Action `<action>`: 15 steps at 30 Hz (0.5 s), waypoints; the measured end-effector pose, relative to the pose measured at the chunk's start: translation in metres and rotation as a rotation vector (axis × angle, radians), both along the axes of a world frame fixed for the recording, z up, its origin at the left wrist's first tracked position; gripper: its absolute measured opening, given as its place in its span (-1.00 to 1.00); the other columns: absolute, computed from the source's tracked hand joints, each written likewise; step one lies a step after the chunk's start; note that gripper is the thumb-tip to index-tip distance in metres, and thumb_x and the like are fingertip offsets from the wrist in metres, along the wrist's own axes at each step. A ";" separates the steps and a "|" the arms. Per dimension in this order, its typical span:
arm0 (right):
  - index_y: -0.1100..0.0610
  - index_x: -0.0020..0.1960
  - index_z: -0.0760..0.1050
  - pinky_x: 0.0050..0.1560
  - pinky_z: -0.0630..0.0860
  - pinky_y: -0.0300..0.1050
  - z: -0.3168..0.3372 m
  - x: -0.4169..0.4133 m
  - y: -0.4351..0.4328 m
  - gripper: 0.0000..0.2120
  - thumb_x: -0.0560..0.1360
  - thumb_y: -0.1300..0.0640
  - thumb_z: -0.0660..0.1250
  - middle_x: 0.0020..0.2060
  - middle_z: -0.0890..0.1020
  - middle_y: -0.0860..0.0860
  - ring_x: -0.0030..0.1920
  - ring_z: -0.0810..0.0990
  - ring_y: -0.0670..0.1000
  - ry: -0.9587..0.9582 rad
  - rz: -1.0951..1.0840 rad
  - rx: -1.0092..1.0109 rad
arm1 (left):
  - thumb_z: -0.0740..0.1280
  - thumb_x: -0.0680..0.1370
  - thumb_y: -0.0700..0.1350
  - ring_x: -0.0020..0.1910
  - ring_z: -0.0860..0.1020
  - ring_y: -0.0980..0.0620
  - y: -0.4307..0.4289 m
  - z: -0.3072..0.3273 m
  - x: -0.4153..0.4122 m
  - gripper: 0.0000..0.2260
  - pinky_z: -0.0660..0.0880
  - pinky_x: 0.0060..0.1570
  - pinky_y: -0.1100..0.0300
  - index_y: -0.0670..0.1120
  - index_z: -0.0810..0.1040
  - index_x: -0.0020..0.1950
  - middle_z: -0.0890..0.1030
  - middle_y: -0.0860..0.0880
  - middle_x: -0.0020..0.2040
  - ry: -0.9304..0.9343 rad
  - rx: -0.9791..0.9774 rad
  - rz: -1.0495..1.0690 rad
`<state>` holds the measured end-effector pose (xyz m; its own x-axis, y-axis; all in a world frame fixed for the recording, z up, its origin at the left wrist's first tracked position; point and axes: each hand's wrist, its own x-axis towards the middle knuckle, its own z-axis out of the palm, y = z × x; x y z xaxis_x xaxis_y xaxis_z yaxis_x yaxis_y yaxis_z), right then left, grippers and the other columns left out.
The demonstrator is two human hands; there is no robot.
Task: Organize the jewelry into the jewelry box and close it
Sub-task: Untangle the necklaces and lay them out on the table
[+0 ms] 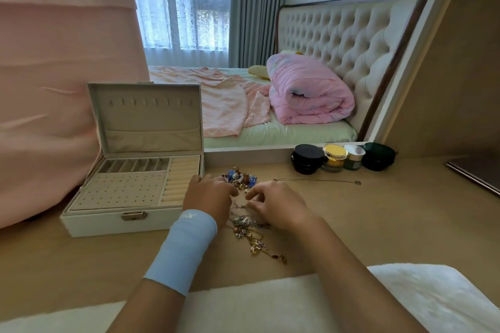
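The left hand (208,192) and right hand (273,205) curl their fingers into a tangled pile of gold and silver jewelry (247,227) in the middle of the tan wooden bench (378,211). I cannot tell what they pinch. The open white jewelry box (121,192) sits toward the bench's left edge, just beside the left hand.

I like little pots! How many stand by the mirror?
4, in a row along the mirror: black pot, yellow pot, small green pot, dark green pot at the right end. More could hide behind.
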<state>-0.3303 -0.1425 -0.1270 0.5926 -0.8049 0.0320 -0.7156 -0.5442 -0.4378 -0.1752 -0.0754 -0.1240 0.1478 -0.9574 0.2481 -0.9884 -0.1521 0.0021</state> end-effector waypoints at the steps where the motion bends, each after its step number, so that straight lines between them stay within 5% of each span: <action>1: -0.14 0.17 0.63 0.04 0.59 -0.05 -0.002 0.005 0.000 -0.81 0.58 -0.08 0.36 0.02 0.67 -0.16 0.01 0.60 -0.11 0.016 0.002 -0.023 | 0.26 0.60 -0.06 0.27 0.42 0.02 0.000 0.000 0.002 -0.72 0.20 0.28 0.09 0.21 0.54 0.27 0.54 0.12 0.27 -0.013 0.015 0.012; 5: -0.16 0.05 0.69 -0.09 0.49 -0.13 -0.006 0.017 -0.001 -0.88 0.55 -0.05 0.40 0.04 0.66 -0.17 0.05 0.59 -0.08 0.037 0.029 -0.114 | 0.26 0.60 -0.02 0.28 0.41 0.01 0.001 -0.002 0.002 -0.72 0.19 0.29 0.09 0.20 0.52 0.29 0.55 0.11 0.27 -0.015 0.025 0.002; 9: -0.07 0.05 0.63 0.01 0.54 -0.07 -0.008 0.016 -0.002 -0.89 0.60 -0.01 0.33 0.04 0.62 -0.10 0.04 0.57 -0.04 0.090 0.071 -0.124 | 0.25 0.61 0.02 0.29 0.42 0.03 0.002 -0.001 0.001 -0.72 0.21 0.31 0.08 0.19 0.50 0.31 0.55 0.12 0.28 0.001 0.042 -0.014; 12: -0.04 0.06 0.58 -0.04 0.53 -0.13 -0.007 0.008 -0.003 -0.91 0.62 0.00 0.31 -0.03 0.63 -0.12 -0.06 0.57 -0.08 -0.071 0.037 -0.032 | 0.31 0.58 -0.04 0.17 0.54 0.10 0.004 0.006 0.000 -0.75 0.37 0.29 0.15 0.14 0.58 0.25 0.62 0.13 0.17 0.402 -0.053 -0.064; 15: 0.03 -0.04 0.59 -0.22 0.50 -0.23 0.004 0.002 0.001 -0.93 0.61 0.12 0.35 -0.18 0.70 -0.05 -0.27 0.59 -0.12 -0.501 -0.005 0.174 | 0.35 0.55 -0.22 0.07 0.61 0.16 0.004 0.013 0.006 -0.75 0.51 0.19 0.21 0.00 0.61 0.20 0.68 0.09 0.07 0.928 -0.134 -0.159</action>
<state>-0.3288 -0.1417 -0.1228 0.5348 -0.8265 0.1758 -0.3980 -0.4299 -0.8104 -0.1687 -0.0714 -0.1106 0.2113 -0.9553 0.2068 -0.5923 0.0431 0.8045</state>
